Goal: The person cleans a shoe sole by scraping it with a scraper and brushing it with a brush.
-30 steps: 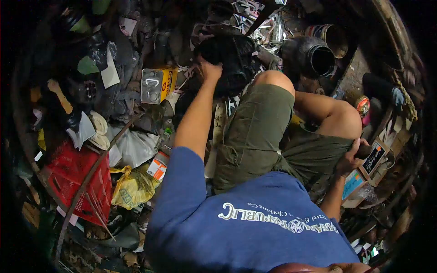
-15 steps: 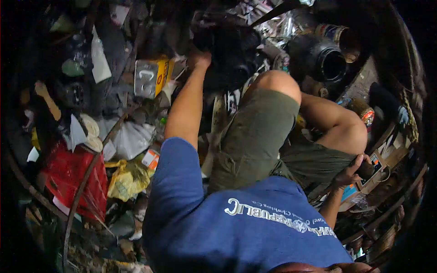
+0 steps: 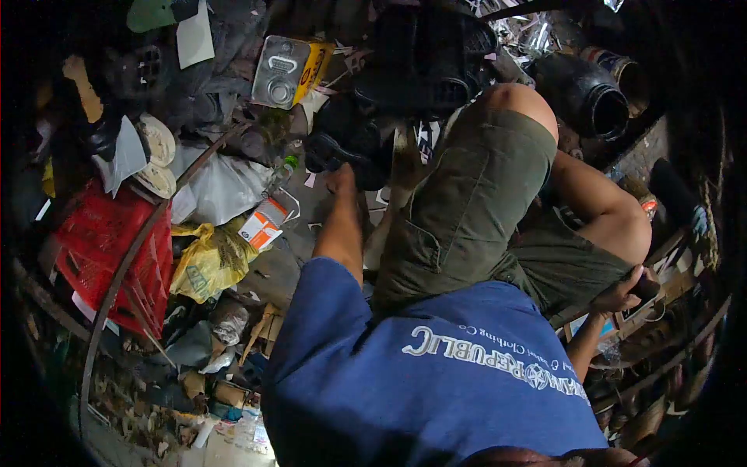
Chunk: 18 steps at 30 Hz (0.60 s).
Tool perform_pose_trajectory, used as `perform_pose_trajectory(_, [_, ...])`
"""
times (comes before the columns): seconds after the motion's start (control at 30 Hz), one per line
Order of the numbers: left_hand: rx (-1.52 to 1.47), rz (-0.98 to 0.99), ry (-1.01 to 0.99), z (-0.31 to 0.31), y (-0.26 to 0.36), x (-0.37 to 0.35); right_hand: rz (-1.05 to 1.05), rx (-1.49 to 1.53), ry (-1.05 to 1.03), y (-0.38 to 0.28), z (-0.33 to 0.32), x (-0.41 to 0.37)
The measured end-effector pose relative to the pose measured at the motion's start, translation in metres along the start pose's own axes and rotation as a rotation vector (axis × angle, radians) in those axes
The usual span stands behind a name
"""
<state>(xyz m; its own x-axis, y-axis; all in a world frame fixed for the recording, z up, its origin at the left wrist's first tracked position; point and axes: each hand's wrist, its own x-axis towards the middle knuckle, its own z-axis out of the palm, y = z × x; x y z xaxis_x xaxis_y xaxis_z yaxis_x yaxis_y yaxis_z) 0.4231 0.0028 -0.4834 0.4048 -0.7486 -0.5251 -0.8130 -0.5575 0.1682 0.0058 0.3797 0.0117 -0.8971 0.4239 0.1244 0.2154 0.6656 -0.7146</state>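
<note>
Head view | left hand (image 3: 341,180) meets a black shoe (image 3: 346,138) at upper centre, probably since its end lies within reach; finger closure hidden, can't tell | right hand (image 3: 620,294), lower right, beside a dark object (image 3: 647,286), maybe steadying it; grip unclear from here.

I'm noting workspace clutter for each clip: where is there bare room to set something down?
The clearest bare patch is the floor between the orange-and-white box and the left sleeve, with small scraps on it; it could probably take something small. It is crowded around the red crate and yellow bag, and around the left hand at the black shoe.
</note>
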Motion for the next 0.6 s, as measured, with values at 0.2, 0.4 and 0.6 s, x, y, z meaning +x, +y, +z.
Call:
perform_pose_trajectory(0.2, [-0.394, -0.255, -0.441, -0.032, 0.026, -0.024, -0.126, -0.261, -0.022, 0.029, -0.026, 0.018])
perform_pose_trajectory(0.4, [-0.555, 0.051, -0.566, -0.100, 0.101, -0.106, -0.127, -0.424, 0.015, 0.010, -0.020, 0.019])
perform_pose_trajectory(0.6, [-0.033, 0.103, -0.497, -0.079, 0.057, -0.050, -0.233, -0.250, -0.032, -0.002, -0.003, 0.016])
